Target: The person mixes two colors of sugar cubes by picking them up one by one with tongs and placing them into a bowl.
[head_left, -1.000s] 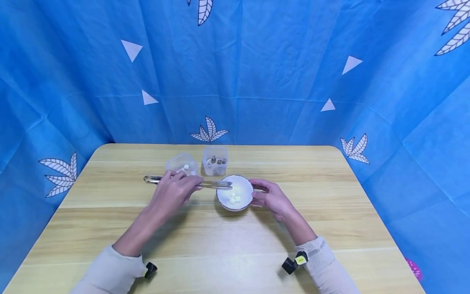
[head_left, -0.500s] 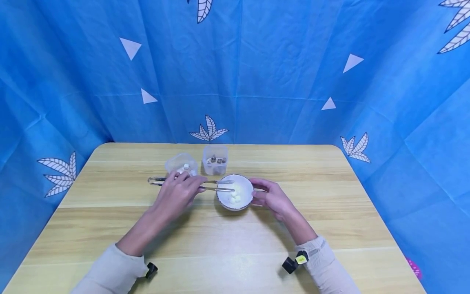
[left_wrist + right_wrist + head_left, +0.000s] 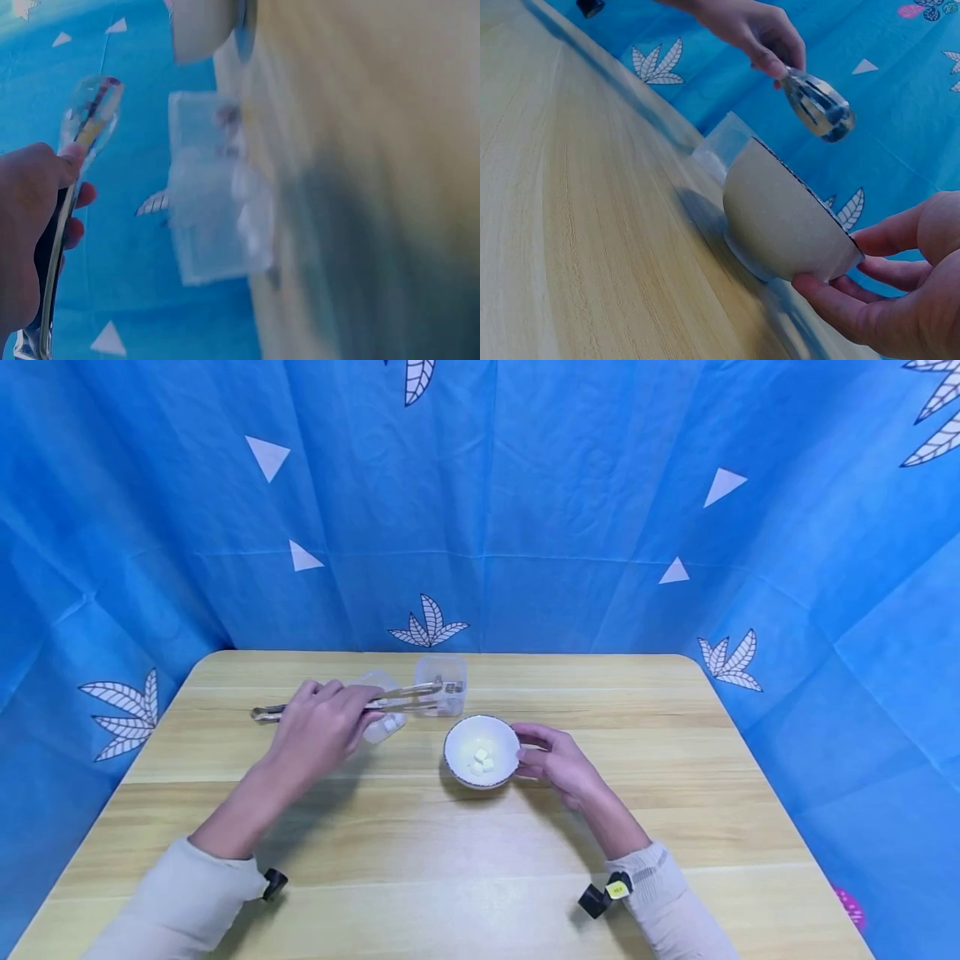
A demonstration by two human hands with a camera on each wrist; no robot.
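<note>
In the head view my left hand [image 3: 318, 727] grips metal tongs [image 3: 408, 697] around their middle, raised above the table. The tongs' tips point right, stand apart and hold nothing that I can see. My right hand [image 3: 558, 764] pinches the right side of a white bowl [image 3: 467, 742] with a dark rim, thumb and fingers on its wall, as the right wrist view confirms. Several white cubes [image 3: 481, 761] lie in the bowl. Partly behind my left hand is a clear plastic box [image 3: 210, 225] with white pieces [image 3: 392, 723] in it.
Right beside that box stands another clear plastic box [image 3: 429, 667] containing small brown cubes [image 3: 453, 687]. Both sit behind the bowl on the wooden table [image 3: 480, 877]. A blue patterned curtain [image 3: 570, 527] rises past the back edge.
The tongs' tips spread over the bowl, then my left hand carried the tongs up and left, away from it. The right hand and the bowl stay about where they were.
</note>
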